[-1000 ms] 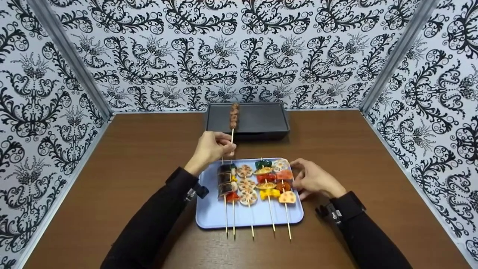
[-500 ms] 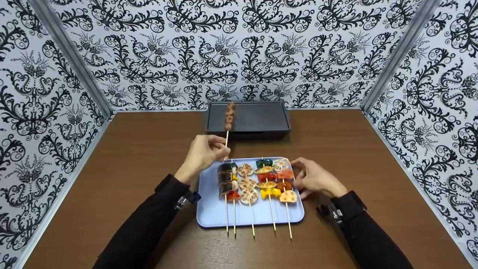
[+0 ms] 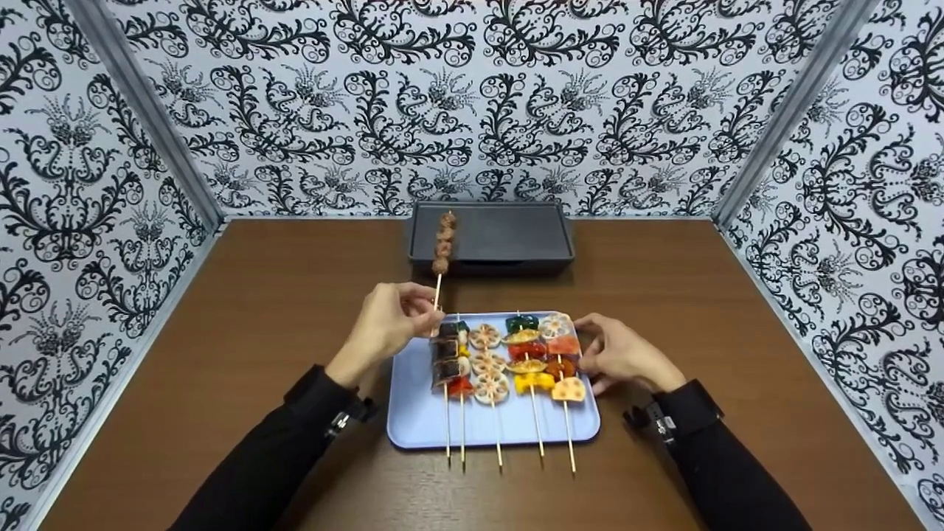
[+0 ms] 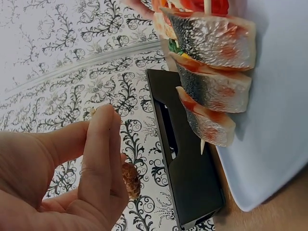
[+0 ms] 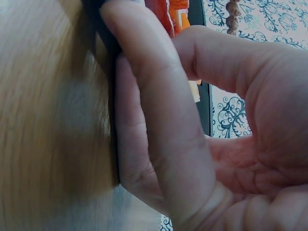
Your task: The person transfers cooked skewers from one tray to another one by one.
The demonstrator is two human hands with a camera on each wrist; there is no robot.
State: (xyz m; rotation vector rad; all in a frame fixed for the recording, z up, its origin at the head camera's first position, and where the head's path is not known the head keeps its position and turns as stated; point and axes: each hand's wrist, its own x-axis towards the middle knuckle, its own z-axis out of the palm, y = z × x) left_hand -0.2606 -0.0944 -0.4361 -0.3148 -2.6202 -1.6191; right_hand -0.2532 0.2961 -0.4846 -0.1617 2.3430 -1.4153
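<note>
Left hand (image 3: 387, 321) pinched the bare stick of a meatball skewer (image 3: 442, 243), meat end raised over the near edge of the dark grill pan (image 3: 509, 236). Right hand (image 3: 619, 352) rested curled against the right rim of the blue tray (image 3: 413, 413), apparently steadying it (grip on the rim itself not clear). Risked, by judgement: a thin stick twisting in so light a pinch, meat sliding or dropping short onto the desk (image 3: 258, 310); a low left wrist brushing the fish skewer (image 3: 447, 350) at the tray's left edge. Had open desk left of the tray and most of the pan bare; patterned walls stood well apart on both sides.
</note>
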